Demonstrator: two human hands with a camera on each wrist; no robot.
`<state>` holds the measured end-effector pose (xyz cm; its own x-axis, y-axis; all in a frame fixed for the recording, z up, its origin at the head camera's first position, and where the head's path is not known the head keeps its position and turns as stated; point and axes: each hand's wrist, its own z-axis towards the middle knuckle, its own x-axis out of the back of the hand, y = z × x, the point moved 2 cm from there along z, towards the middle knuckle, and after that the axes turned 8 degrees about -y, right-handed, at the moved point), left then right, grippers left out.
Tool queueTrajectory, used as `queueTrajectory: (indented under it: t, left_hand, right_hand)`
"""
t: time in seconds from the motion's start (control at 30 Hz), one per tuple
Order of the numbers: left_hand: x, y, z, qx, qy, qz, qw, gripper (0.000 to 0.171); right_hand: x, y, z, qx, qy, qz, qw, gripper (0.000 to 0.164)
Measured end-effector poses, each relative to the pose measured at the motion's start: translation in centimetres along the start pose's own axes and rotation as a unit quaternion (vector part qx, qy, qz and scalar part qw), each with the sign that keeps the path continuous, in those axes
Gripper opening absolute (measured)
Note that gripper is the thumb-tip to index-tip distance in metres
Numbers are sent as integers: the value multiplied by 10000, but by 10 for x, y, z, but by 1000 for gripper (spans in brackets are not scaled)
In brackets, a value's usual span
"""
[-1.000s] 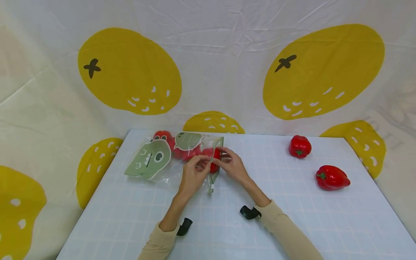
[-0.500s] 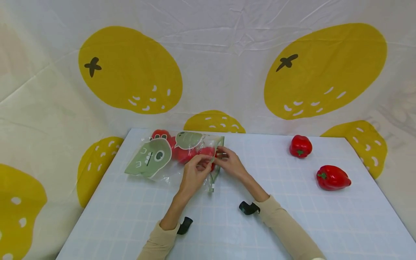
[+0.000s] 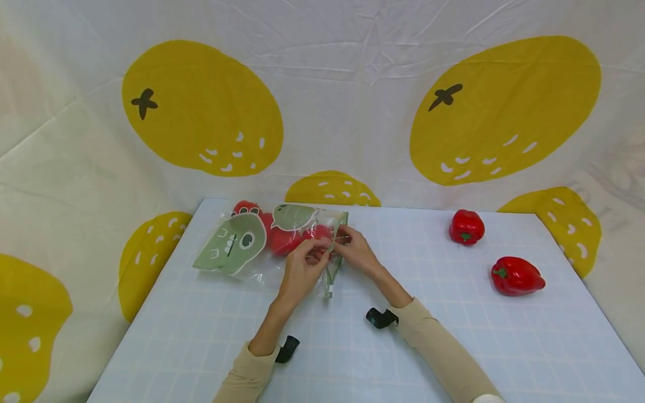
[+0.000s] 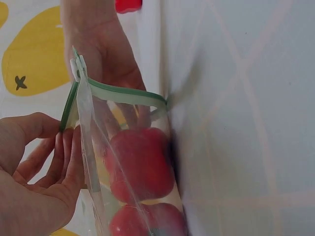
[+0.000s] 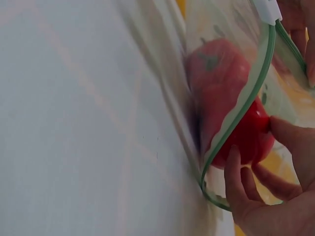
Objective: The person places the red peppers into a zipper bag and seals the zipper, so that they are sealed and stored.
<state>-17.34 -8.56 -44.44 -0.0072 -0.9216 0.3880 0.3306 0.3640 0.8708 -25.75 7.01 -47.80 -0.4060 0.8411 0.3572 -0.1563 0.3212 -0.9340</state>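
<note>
A clear zip bag [image 3: 229,246] with green cartoon prints and a green zip edge lies at the table's back left, holding several red bell peppers [image 3: 284,240]. My left hand [image 3: 301,271] pinches the bag's upper mouth edge between thumb and fingers, also plain in the left wrist view. The right hand [image 3: 359,253] reaches into the open mouth. In the right wrist view, its thumb and fingertips hold the end of a red bell pepper [image 5: 251,132] that lies at the mouth, partly behind the clear film. A white slider [image 5: 268,11] sits at one end of the zip.
Two more red bell peppers, one upright [image 3: 466,227] and one on its side [image 3: 517,276], lie on the right of the pale checked table [image 3: 428,358]. A cloth with yellow fruit prints [image 3: 347,112] hangs behind the table.
The right hand has moved slightly left, its fingertips going further into the bag's mouth. The bell pepper there has slid inward, and the peppers inside have shifted left. The left hand stays nearly still.
</note>
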Motion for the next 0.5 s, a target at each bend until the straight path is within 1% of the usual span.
queueTrajectory:
  t: [0.17, 0.43, 0.5]
  left_hand:
    - [0, 2, 0, -39, 5, -32, 10000, 22]
    - [0, 2, 1, 87, -43, -58, 9999, 23]
    - [0, 1, 1, 67, -33, -46, 10000, 23]
  right_hand:
    - [-4, 0, 4, -36, 141, 128, 9998, 35]
    - [-13, -1, 9, -267, 204, 387, 9987, 35]
    - [-15, -1, 10, -326, 224, 442, 9982, 36]
